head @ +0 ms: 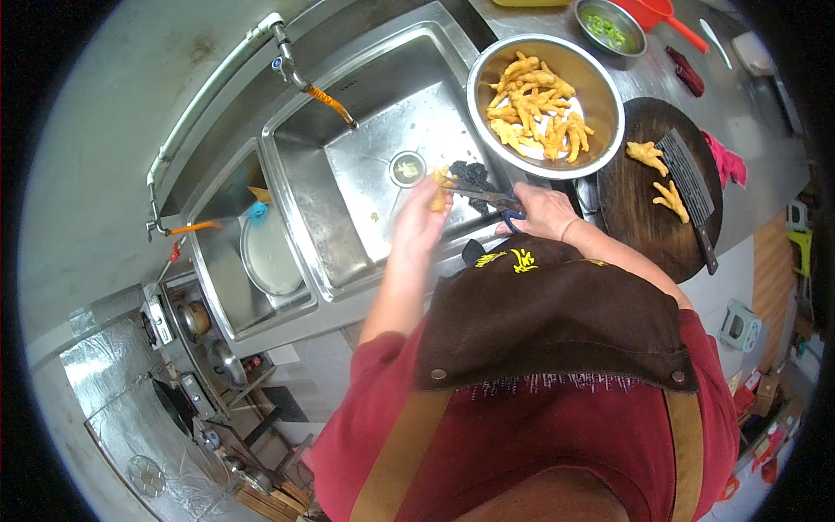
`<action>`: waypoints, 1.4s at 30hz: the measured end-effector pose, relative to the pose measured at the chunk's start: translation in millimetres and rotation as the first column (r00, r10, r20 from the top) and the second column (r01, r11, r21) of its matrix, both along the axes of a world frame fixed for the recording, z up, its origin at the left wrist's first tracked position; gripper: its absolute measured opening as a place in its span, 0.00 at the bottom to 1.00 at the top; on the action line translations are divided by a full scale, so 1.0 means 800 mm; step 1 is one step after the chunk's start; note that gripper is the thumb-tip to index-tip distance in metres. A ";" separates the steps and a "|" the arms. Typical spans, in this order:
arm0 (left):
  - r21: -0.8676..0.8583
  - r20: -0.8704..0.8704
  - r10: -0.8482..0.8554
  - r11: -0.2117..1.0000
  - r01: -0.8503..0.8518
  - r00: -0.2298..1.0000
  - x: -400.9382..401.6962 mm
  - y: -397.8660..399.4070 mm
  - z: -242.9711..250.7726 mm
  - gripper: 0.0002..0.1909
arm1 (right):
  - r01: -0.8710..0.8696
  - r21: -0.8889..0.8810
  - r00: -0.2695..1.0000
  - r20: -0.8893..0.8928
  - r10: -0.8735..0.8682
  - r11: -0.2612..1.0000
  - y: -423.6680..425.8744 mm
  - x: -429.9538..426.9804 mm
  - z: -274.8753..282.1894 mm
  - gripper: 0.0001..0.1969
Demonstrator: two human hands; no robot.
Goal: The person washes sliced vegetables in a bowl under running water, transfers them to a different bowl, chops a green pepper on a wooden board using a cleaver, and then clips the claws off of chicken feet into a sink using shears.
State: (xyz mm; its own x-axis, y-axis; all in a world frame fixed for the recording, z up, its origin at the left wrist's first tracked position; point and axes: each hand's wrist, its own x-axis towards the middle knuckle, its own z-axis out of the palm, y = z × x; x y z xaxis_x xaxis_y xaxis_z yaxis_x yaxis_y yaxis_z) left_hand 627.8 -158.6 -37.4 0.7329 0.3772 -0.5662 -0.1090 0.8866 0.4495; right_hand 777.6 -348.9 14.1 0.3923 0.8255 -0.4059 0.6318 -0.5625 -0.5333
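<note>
My left hand (421, 218) holds a yellow chicken foot (441, 190) over the near right part of a stainless steel sink (365, 196). In my right hand (543, 212) is a pair of scissors (486, 196) with dark blue handles. Its blades point left and reach the chicken foot; whether they are closed on it I cannot tell. Behind the blades, a dark scouring pad or clump (471, 175) lies in the sink. A steel basin (479, 98) with several chicken feet (535, 98) stands at the sink's right edge.
Right of the basin, a round wooden chopping board (626, 228) carries a cleaver (691, 183) and two chicken feet (670, 201). Beyond are a bowl of chopped greens (607, 29) and a red ladle (678, 26). A tap hose (329, 104) hangs over the sink. A smaller sink (228, 300) adjoins it at left.
</note>
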 end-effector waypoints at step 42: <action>-0.361 0.051 0.136 0.926 -0.109 0.989 0.001 -0.006 -0.007 0.15 | 0.052 -0.041 0.995 -0.083 -0.055 0.998 -0.004 0.003 -0.010 0.33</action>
